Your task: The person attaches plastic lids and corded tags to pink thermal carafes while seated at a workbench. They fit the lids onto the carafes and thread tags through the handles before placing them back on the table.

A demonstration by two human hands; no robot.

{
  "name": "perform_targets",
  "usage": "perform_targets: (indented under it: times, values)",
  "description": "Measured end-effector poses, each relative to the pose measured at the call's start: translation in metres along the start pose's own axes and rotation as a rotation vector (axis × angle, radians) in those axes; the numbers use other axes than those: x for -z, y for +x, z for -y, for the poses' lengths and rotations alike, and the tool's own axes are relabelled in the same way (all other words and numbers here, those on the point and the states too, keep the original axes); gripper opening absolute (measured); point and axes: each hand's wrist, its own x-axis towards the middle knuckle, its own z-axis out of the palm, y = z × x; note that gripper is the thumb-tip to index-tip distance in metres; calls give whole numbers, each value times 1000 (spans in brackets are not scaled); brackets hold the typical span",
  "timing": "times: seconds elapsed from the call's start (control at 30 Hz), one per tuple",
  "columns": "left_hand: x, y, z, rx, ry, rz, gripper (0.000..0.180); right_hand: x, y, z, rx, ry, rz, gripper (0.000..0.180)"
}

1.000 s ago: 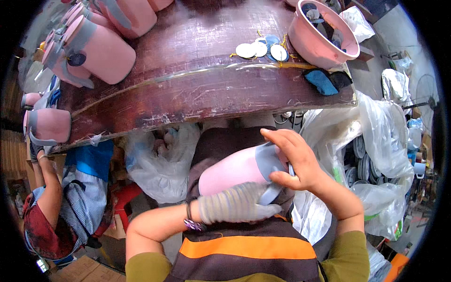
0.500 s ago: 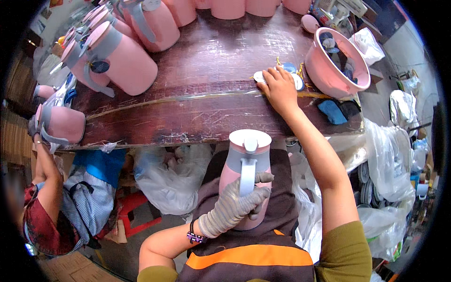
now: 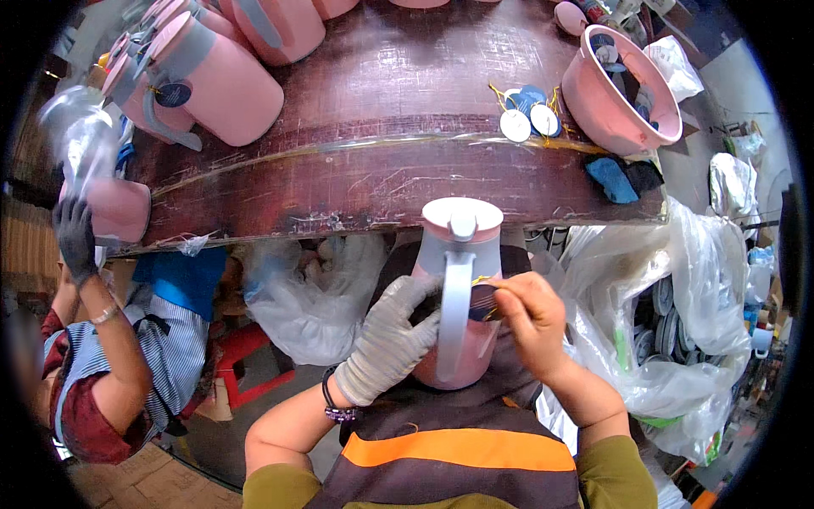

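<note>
Round blue and white tags [image 3: 530,112] lie on the table [image 3: 373,182] beside the pink bowl [image 3: 623,114].

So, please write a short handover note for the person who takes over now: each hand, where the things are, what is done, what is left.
Left hand, gloved, grips the pink jug upright on the lap, by its grey handle.
Right hand, bare, pinches a round blue tag with yellow string against the handle.
More round tags lie on the brown table, beside the pink bowl.
Done: at least one of the pink jugs at the table's left carries a tag.
Left: the tag on this jug looks not yet tied.
</note>
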Motion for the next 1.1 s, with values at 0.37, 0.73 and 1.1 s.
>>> perform_targets:
  times: [0.37, 0.73, 1.1]
  values:
    - [-25, -21, 7, 370, -936, -406, 23, 4, -9, -2, -377, 741, -22, 25]
    - [14, -1, -15, -478, 136, -231, 23, 2, 24, 36, 251, 338, 204, 48]
    - [10, 5, -39, -28, -369, -310, 13, -6, 32, 42, 413, -150, -35, 34]
